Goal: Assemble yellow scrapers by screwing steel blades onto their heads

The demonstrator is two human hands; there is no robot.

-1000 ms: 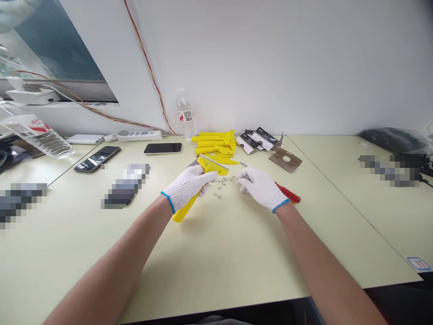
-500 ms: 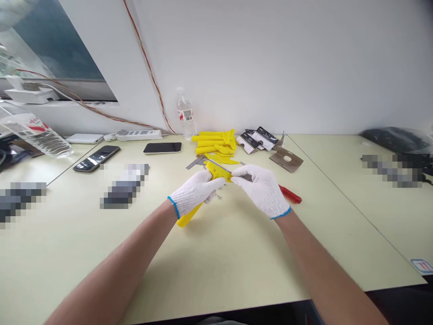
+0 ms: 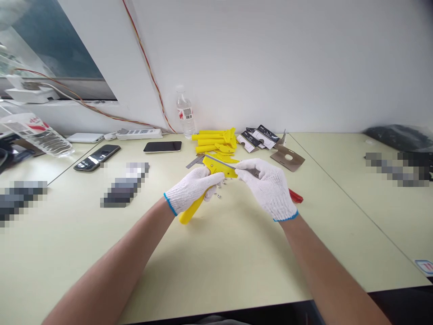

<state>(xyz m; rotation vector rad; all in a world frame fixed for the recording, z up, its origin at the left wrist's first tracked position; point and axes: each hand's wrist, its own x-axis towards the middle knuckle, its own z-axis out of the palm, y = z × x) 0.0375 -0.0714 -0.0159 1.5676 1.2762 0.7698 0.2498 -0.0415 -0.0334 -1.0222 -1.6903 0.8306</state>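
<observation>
Left hand [image 3: 191, 192], gloved, has its grip closed round the handle of the yellow scraper [image 3: 216, 166], holding it just above the surface [image 3: 216, 271], blade end pointing away from us. Right hand [image 3: 267, 185], also gloved, pinches at the scraper's head, fingertips on the thin metal blade edge; whether a screw sits between them we cannot tell.

Risks, as we judge them: the blade edge lies right under the right fingertips, so a slip could cut through the knit glove. The small screws [image 3: 219, 195] lie loose below the hands; a nudge from the left wrist could scatter them or roll them off. Gloves dull the feel, so a screw could drop unnoticed. The red-handled screwdriver [image 3: 295, 195] lies half hidden behind the right wrist and could be knocked.

Writing: the water bottle [image 3: 185, 113] carries a red and white label, unreadable. The dark packaging cards [image 3: 259, 136] have white print, too small to read.
</observation>
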